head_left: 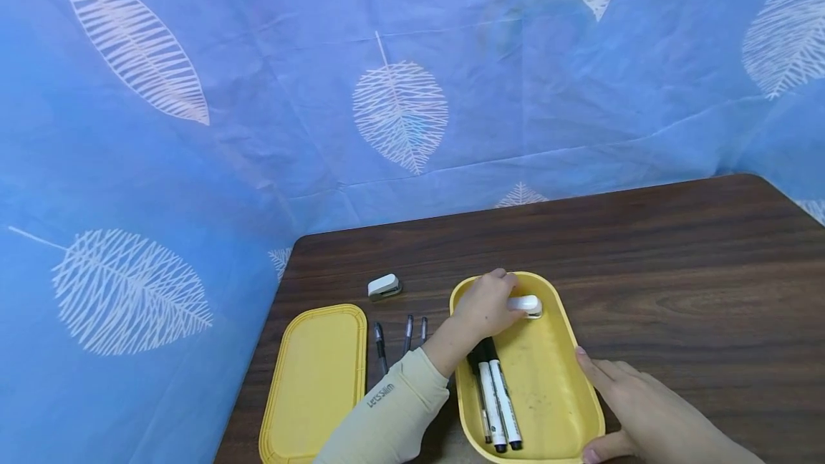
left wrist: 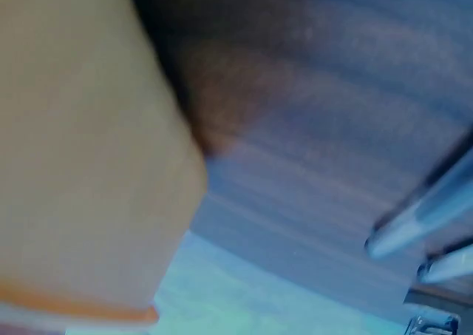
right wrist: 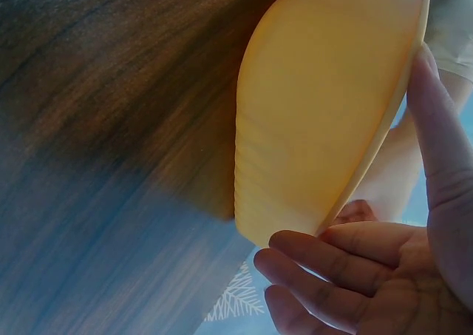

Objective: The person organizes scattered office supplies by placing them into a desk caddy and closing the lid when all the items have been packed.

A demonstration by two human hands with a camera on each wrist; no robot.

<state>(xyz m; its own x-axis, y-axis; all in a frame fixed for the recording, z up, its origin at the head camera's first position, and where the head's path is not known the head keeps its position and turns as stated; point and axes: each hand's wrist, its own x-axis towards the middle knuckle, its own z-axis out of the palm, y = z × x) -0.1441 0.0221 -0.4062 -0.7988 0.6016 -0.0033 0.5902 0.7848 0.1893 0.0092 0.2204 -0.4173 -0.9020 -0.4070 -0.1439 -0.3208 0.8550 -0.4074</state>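
My left hand (head_left: 488, 303) reaches over the far left side of a yellow plastic box (head_left: 551, 392). Its fingers and thumb hold one end of a small white stapler (head_left: 530, 305) inside the box. White markers (head_left: 505, 407) with black caps and a slim pen (head_left: 484, 407) lie along the box's left side. With straight fingers, my right hand (head_left: 634, 407) touches the box's right side. In the right wrist view its thumb (right wrist: 436, 120) lies on the rim and the other fingers lie near a corner. The left wrist view is blurred and shows mostly sleeve (left wrist: 81, 150).
A flat yellow lid (head_left: 319, 378) lies to the left on the dark wooden table (head_left: 677, 256). Several pens (head_left: 380, 346) lie between lid and box. Another small white stapler (head_left: 384, 286) stands behind them. A blue leaf-print cloth (head_left: 290, 92) hangs beyond the table edge.
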